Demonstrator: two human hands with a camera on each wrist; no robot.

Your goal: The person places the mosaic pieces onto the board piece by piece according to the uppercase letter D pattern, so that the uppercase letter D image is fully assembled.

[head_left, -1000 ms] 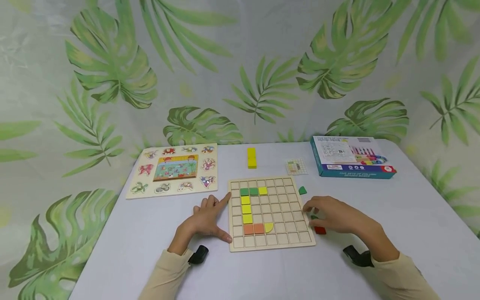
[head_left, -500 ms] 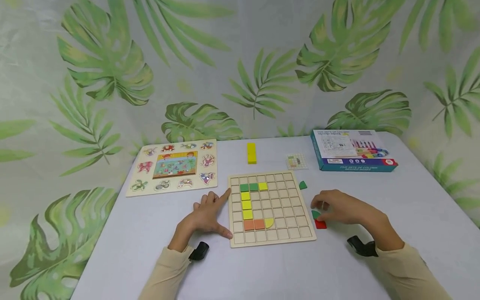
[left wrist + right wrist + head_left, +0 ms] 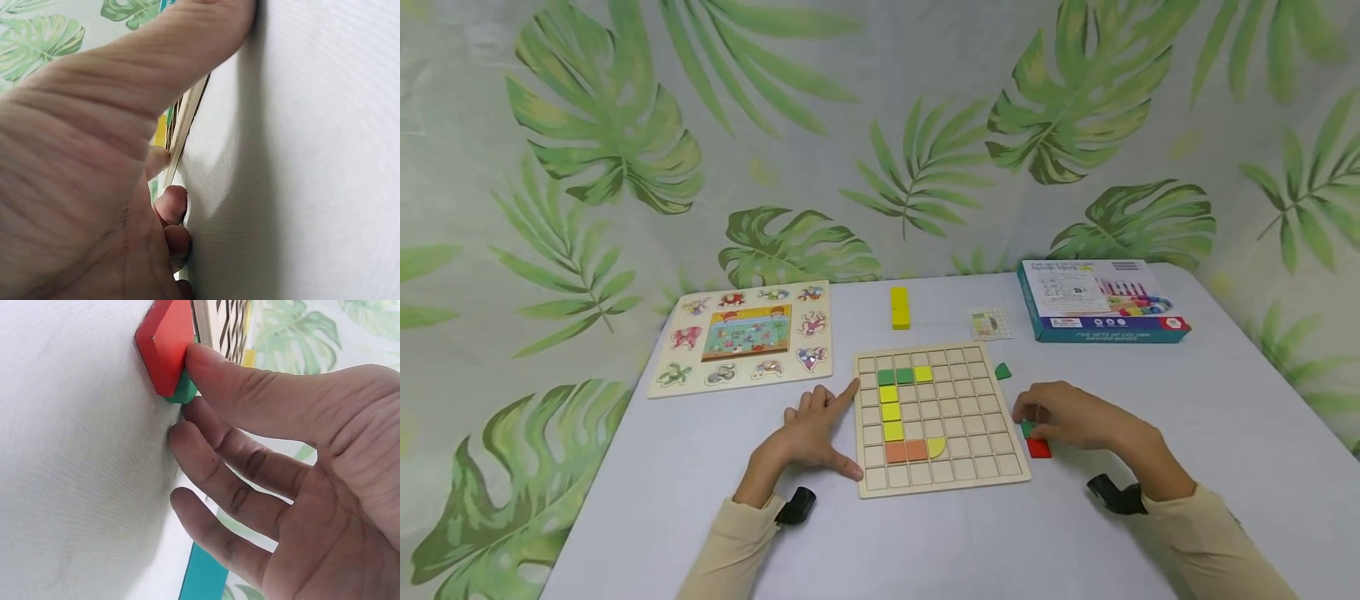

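Note:
A wooden grid board [image 3: 970,417] lies in the middle of the table with green, yellow and orange tiles in an L shape and a yellow quarter-round. My left hand [image 3: 827,425] rests flat on the table, index finger and thumb against the board's left edge [image 3: 187,119]. Just right of the board, my right hand [image 3: 1030,421] pinches a small green piece [image 3: 183,390] between thumb and index finger. That green piece [image 3: 1026,429] lies on the table touching a red piece [image 3: 1039,448], which shows as a red square [image 3: 164,344] in the right wrist view.
Another green piece [image 3: 1002,371] lies off the board's upper right corner. Behind it are a small pattern card [image 3: 990,324], a yellow block [image 3: 899,307] and a teal box [image 3: 1097,300]. An animal peg puzzle [image 3: 745,336] sits at back left.
My right hand drew slightly away from the board's edge, uncovering the green piece, then brought thumb and finger onto it. The left hand has stayed put.

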